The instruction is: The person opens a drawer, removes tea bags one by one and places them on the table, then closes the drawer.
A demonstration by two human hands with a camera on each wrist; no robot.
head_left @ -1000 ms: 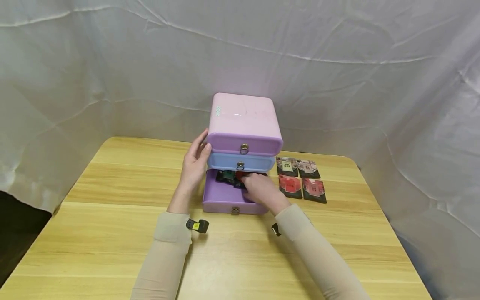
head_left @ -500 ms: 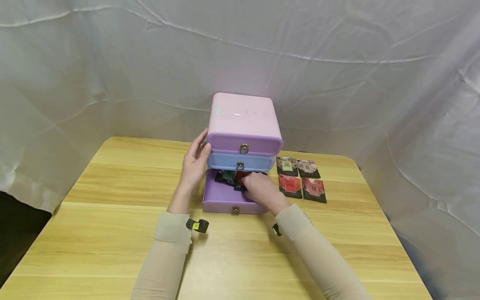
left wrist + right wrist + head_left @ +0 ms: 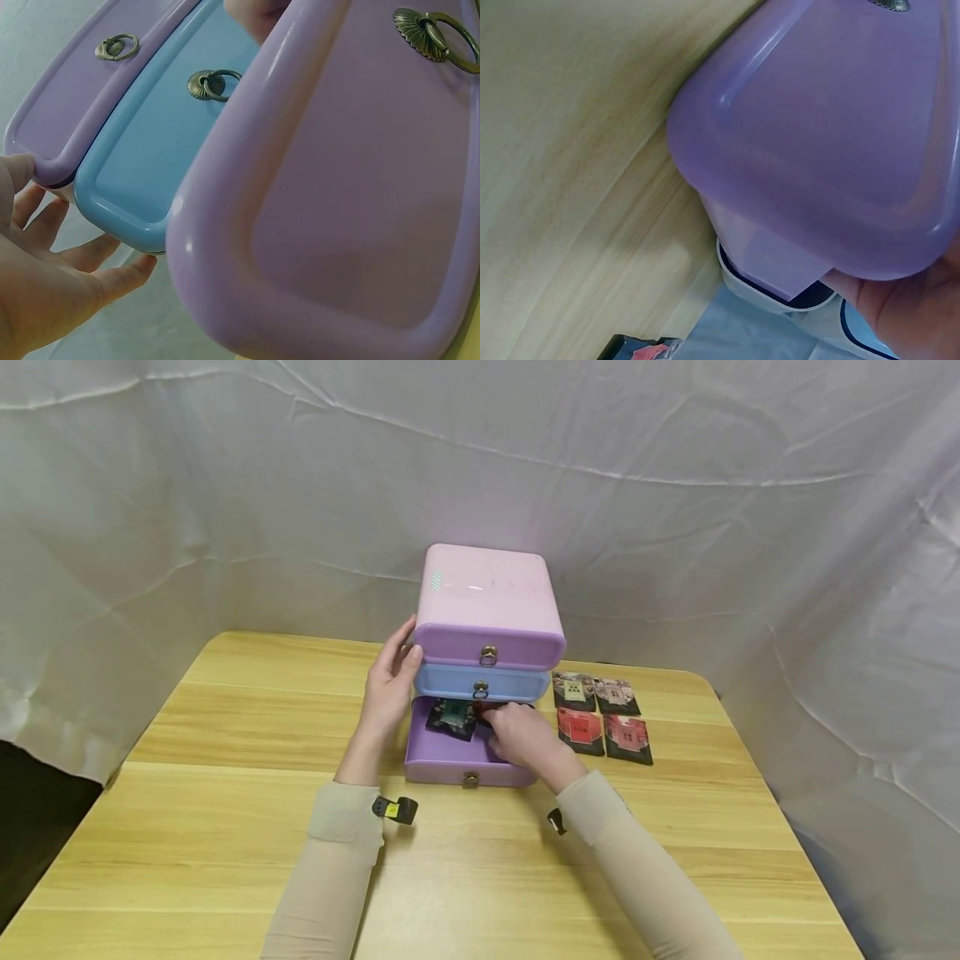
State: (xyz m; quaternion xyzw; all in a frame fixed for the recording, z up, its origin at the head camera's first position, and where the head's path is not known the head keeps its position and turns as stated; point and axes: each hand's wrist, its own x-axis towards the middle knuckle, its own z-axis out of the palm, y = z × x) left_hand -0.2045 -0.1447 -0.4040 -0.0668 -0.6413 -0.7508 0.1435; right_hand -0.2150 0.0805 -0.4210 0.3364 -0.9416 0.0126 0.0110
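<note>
A small chest of drawers (image 3: pixel 487 589) with a pink top stands on the table, its bottom purple drawer (image 3: pixel 442 772) pulled out. My left hand (image 3: pixel 386 689) rests against the chest's left side, thumb by the top purple drawer front (image 3: pixel 82 94) in the left wrist view. My right hand (image 3: pixel 521 739) reaches into the bottom drawer, fingers curled at a dark red packet (image 3: pixel 482 704) that is mostly hidden below the blue drawer (image 3: pixel 450 682). Left of those fingers lies a black and green packet (image 3: pixel 454 717). In the right wrist view the drawer front hides my fingertips.
Right of the chest lie several flat packets in two rows, among them a red one (image 3: pixel 581 730) and a pink one (image 3: pixel 628 737). A wooden table (image 3: pixel 225 835) carries everything. Pale cloth (image 3: pixel 315 485) hangs close behind and along the sides.
The dark red packet has slid back under the blue drawer along with my right fingers. More of the black and green packet shows. My left hand stays in place.
</note>
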